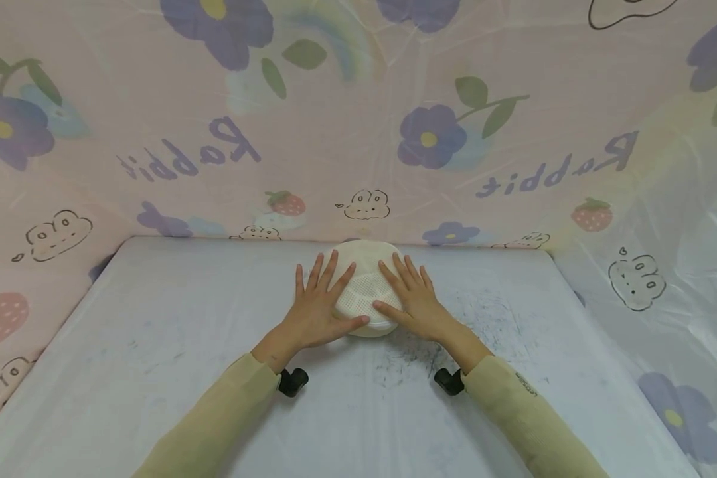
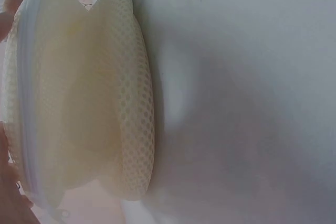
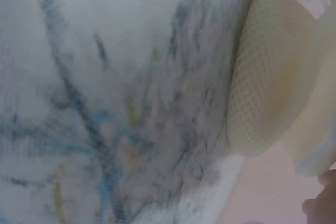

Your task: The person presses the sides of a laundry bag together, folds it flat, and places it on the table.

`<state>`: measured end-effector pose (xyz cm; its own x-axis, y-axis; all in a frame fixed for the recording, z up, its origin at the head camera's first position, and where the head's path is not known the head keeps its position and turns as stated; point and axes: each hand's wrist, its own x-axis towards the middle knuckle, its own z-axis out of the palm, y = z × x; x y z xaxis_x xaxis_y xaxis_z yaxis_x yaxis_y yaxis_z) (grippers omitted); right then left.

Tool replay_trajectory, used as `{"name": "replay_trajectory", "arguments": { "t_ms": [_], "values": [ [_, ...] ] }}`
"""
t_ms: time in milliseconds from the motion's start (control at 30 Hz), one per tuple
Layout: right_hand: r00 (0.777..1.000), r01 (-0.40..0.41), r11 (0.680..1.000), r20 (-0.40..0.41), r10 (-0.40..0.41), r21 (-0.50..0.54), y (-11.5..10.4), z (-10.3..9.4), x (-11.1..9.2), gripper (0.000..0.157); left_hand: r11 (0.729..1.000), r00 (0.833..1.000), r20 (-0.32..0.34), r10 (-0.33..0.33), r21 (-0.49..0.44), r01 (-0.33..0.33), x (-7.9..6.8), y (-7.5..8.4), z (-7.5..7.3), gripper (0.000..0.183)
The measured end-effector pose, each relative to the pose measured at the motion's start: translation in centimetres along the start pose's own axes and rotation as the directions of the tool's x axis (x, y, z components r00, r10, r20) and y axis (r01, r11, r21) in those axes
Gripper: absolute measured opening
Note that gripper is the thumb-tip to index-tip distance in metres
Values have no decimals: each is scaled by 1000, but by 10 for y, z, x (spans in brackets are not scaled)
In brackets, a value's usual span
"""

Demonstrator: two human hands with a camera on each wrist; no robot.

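A cream, round mesh laundry bag (image 1: 367,287) sits at the far middle of the table, puffed up, with a pale zip round its upper edge. My left hand (image 1: 318,311) rests on its left side, fingers straight and spread. On the right side lies my right hand (image 1: 417,302), its fingers spread in the same way. In the left wrist view the bag (image 2: 94,98) shows its zip band and honeycomb mesh wall, with fingers (image 2: 8,192) against the upper side. The right wrist view catches the bag (image 3: 257,72) at the right edge, with fingertips (image 3: 321,203) beside it.
The white table (image 1: 173,372) carries dark, blue and yellow stains (image 3: 173,108) right of the bag. A pink sheet (image 1: 334,146) printed with flowers and rabbits hangs behind the table and at both sides. Black devices (image 1: 293,382) sit at both wrists by the sleeve cuffs.
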<state>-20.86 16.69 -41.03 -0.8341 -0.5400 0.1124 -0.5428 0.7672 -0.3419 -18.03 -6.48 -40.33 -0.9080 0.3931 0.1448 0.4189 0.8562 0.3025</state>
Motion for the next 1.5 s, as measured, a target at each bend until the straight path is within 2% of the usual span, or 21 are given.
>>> {"name": "replay_trajectory", "arguments": {
  "t_ms": [333,833,1133,1500],
  "values": [
    [1000,2,1000,21,-1,-20,1,6,0,77,999,999,31,10,50,-12,1,-5,6,93],
    [992,-45,997,114,52,-63,-1,12,0,81,999,994,110,-5,37,0,4,-12,18,96],
    [987,-59,996,146,69,-72,-1,14,-2,83,999,992,124,-1,43,-4,3,-12,22,90],
    [957,-100,991,262,121,-93,1,18,-2,85,1000,983,184,2,30,-8,3,-14,30,91]
  ]
}}
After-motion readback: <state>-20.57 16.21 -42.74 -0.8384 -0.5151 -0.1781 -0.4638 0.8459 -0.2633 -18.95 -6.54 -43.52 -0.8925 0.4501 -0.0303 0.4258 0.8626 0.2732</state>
